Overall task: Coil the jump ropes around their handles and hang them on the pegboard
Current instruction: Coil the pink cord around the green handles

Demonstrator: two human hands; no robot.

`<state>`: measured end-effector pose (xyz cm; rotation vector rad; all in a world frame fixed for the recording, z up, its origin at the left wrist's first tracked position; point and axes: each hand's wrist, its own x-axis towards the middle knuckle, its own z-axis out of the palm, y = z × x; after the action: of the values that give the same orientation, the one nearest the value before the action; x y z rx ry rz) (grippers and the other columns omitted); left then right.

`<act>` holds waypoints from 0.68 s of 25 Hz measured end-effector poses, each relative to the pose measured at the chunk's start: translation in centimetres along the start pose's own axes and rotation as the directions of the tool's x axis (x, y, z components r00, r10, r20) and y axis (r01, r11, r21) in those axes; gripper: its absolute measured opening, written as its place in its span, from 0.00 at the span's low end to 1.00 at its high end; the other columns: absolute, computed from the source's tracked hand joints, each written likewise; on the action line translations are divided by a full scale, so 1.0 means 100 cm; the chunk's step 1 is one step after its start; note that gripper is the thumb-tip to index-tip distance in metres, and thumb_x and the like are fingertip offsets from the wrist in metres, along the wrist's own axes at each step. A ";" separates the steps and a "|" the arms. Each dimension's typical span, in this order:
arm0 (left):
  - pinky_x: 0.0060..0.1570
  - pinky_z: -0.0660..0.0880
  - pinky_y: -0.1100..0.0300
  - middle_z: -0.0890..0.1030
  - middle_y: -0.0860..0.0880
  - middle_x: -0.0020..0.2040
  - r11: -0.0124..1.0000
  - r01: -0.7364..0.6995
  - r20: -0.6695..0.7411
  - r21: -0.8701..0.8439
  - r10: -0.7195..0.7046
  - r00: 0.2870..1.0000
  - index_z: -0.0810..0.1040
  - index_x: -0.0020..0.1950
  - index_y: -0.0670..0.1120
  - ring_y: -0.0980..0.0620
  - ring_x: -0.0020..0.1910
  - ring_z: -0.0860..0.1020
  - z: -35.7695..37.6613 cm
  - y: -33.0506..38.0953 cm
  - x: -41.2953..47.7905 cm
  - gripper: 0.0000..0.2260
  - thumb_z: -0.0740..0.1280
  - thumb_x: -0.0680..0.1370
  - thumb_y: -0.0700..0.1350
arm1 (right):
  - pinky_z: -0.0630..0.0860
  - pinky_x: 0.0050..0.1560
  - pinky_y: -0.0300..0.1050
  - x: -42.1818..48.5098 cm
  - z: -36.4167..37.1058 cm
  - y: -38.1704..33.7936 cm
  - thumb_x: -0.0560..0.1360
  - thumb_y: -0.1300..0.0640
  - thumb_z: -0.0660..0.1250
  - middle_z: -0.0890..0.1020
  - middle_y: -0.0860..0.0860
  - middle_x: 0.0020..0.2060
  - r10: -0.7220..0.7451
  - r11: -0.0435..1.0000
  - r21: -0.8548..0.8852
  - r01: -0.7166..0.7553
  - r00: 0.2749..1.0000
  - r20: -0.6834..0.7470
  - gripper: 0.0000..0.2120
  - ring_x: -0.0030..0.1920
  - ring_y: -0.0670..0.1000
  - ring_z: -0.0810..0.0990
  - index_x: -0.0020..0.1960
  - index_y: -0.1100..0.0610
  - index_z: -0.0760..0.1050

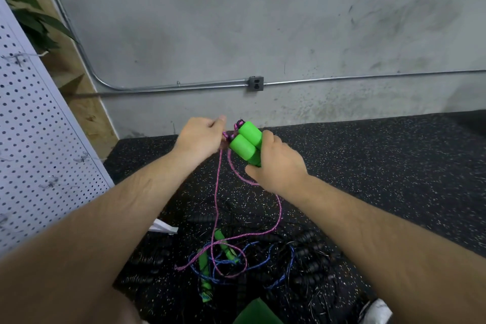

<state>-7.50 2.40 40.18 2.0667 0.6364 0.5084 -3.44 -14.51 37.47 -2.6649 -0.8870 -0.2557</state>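
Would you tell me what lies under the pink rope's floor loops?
A blue rope and green handles lie beneath its loops on the speckled mat; how the black ropes layer there is unclear.

Black rubber floor (368, 166), flecked all over with pale specks. Carries one tangled heap: loops of pink rope (246, 262) crossing over blue rope (292, 258), two green handles (203, 265) lying among them, ribbed black handles (310, 252) and thin black cords spread to either side. Just left of the heap, a small white scrap (163, 227).
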 end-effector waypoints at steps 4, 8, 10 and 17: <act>0.69 0.69 0.49 0.73 0.45 0.68 0.663 -0.473 0.167 0.580 0.471 0.866 0.70 0.71 0.45 0.44 0.68 0.71 -0.020 0.004 -0.017 0.29 0.64 0.70 0.51 | 0.75 0.53 0.53 0.010 -0.014 0.010 0.71 0.43 0.72 0.76 0.55 0.62 -0.083 0.983 -0.163 0.087 0.996 0.032 0.33 0.58 0.58 0.78 0.68 0.58 0.65; 0.74 0.59 0.51 0.65 0.45 0.74 0.271 -0.678 0.497 0.684 0.508 0.704 0.57 0.80 0.43 0.45 0.73 0.64 0.002 0.002 -0.026 0.43 0.71 0.69 0.55 | 0.75 0.56 0.52 0.011 -0.015 -0.001 0.70 0.43 0.72 0.77 0.56 0.62 -0.246 0.951 -0.185 0.248 0.969 0.035 0.34 0.60 0.58 0.78 0.68 0.59 0.65; 0.66 0.66 0.52 0.70 0.46 0.67 0.192 -0.648 0.470 0.737 0.543 0.696 0.63 0.75 0.44 0.46 0.64 0.70 0.005 0.002 -0.020 0.37 0.73 0.70 0.55 | 0.74 0.58 0.52 0.008 -0.015 -0.006 0.70 0.43 0.72 0.77 0.55 0.62 -0.259 0.956 -0.141 0.259 0.966 0.019 0.33 0.60 0.58 0.77 0.67 0.59 0.66; 0.59 0.73 0.49 0.74 0.47 0.58 0.309 -0.576 0.358 0.757 0.541 0.761 0.69 0.65 0.46 0.44 0.56 0.74 -0.008 -0.008 -0.008 0.26 0.71 0.72 0.56 | 0.75 0.54 0.53 0.011 -0.024 0.023 0.72 0.54 0.71 0.71 0.54 0.61 -0.160 0.986 -0.035 0.160 0.987 0.020 0.29 0.56 0.58 0.75 0.69 0.56 0.64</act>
<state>-8.75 2.83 39.84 3.2922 0.0313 0.6123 -1.31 -16.46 39.46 -2.6351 -1.1140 -0.2899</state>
